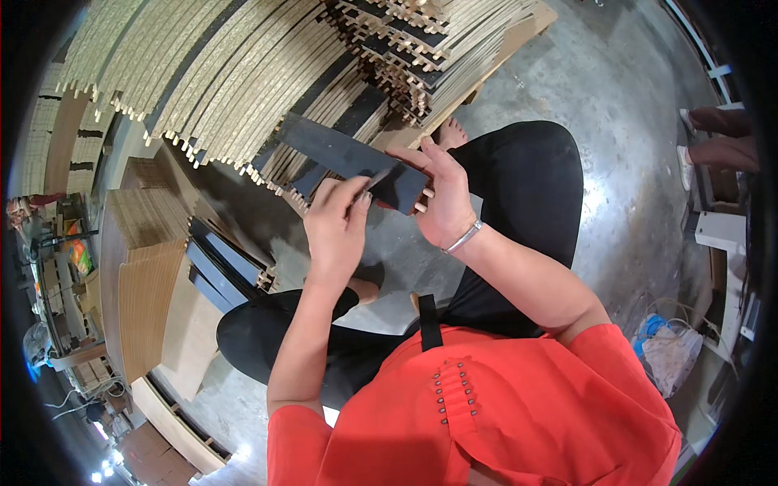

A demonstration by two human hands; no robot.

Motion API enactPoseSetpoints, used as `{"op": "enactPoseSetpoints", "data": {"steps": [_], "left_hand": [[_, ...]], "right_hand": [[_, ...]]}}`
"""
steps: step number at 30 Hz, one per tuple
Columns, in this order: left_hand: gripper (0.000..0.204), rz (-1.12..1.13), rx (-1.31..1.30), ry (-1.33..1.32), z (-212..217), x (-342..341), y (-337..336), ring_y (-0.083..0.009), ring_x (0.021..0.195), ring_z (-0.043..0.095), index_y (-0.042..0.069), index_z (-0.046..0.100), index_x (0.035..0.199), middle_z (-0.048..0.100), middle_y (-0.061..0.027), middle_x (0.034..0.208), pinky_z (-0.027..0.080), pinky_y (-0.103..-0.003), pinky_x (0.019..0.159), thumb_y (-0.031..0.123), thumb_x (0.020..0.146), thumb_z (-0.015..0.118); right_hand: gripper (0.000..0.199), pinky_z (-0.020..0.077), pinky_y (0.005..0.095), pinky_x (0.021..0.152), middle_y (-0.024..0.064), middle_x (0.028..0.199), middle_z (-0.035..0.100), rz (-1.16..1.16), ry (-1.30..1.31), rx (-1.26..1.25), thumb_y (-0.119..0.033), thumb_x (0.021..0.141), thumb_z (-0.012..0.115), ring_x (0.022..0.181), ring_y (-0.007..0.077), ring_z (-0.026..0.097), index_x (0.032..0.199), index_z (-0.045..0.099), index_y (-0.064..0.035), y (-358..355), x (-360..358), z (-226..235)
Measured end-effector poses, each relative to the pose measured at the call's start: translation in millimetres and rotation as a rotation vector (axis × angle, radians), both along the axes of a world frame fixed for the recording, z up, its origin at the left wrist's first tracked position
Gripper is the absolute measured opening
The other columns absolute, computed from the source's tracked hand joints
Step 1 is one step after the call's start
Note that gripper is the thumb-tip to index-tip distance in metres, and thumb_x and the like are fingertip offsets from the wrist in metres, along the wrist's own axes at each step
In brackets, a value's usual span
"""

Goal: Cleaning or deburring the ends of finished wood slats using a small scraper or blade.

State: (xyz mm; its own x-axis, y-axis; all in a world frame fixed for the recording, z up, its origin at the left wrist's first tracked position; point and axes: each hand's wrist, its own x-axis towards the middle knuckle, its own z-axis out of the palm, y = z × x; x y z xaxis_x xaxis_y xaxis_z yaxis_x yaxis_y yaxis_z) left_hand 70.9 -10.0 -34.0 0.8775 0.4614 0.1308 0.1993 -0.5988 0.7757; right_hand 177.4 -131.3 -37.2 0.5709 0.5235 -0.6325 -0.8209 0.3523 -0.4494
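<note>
A narrow black board (332,150) with wooden dowel pegs (425,200) at its near end slants in front of me. My right hand (447,198) is closed around that pegged end, palm against it, with a bracelet at the wrist. Pinched between the thumb and fingers of my left hand (334,223) is a thin, dark flat strip (374,180), held against or just over the board's face. Its exact kind is hard to make out. The board's far end reaches the large stack of boards.
Tall stacks of pegged particle boards (219,81) rise ahead and to the left. Brown panels (150,300) and several dark pegged boards (223,263) stand at the left. A bag (671,352) lies at the right; another person's legs (721,134) show at the far right.
</note>
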Motion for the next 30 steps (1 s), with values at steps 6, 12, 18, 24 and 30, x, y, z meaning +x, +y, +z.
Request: {"op": "enactPoseSetpoints", "data": {"steps": [6, 12, 18, 24, 30], "left_hand": [[0.026, -0.036, 0.457, -0.185, -2, -1, -11, -0.0257, 0.074, 0.056, 0.003, 0.071, 0.099, 0.057, -0.0083, 0.081, 0.047, -0.035, 0.066, -0.004, 0.074, 0.065], [0.026, -0.138, 0.619, -0.211, -13, 0, -12, -0.0244, 0.075, 0.056, 0.008, 0.071, 0.098, 0.057, -0.0047, 0.086, 0.049, -0.035, 0.060, 0.003, 0.074, 0.062], [0.028, -0.285, 0.539, -0.153, -3, -2, -20, -0.0234, 0.076, 0.056, 0.006, 0.070, 0.100, 0.057, -0.0054, 0.086, 0.048, -0.033, 0.063, 0.003, 0.074, 0.060], [0.030, -0.185, 0.135, -0.083, 3, 0, -6, -0.0188, 0.071, 0.056, 0.003, 0.071, 0.100, 0.057, -0.0073, 0.080, 0.046, -0.029, 0.062, -0.007, 0.073, 0.061], [0.031, -0.127, -0.299, -0.045, -5, 4, 2, -0.0117, 0.074, 0.057, -0.002, 0.069, 0.104, 0.059, -0.0051, 0.079, 0.045, -0.023, 0.066, -0.014, 0.076, 0.061]], "right_hand": [[0.047, 0.0511, 0.0309, 0.075, 0.0055, 0.099, 0.067, 0.015, -0.025, 0.023, -0.047, 0.091, 0.052, 0.085, 0.0175, 0.063, 0.108, 0.066, -0.0044, 0, -1, 3], [0.059, 0.0469, 0.0293, 0.085, 0.0067, 0.109, 0.065, 0.080, -0.037, -0.062, -0.053, 0.092, 0.044, 0.095, 0.0159, 0.060, 0.118, 0.062, -0.0024, -1, -2, -3], [0.059, 0.0455, 0.0272, 0.079, 0.0067, 0.107, 0.065, 0.043, -0.016, 0.015, -0.052, 0.093, 0.043, 0.091, 0.0155, 0.060, 0.120, 0.061, -0.0024, 1, 0, -9], [0.060, 0.0463, 0.0274, 0.078, 0.0069, 0.103, 0.066, 0.084, -0.036, -0.053, -0.051, 0.094, 0.041, 0.088, 0.0160, 0.060, 0.119, 0.061, -0.0006, 0, 0, -4], [0.058, 0.0458, 0.0237, 0.068, 0.0059, 0.102, 0.066, 0.072, -0.094, -0.055, -0.051, 0.094, 0.042, 0.081, 0.0130, 0.061, 0.117, 0.062, -0.0009, 0, 0, -6]]}}
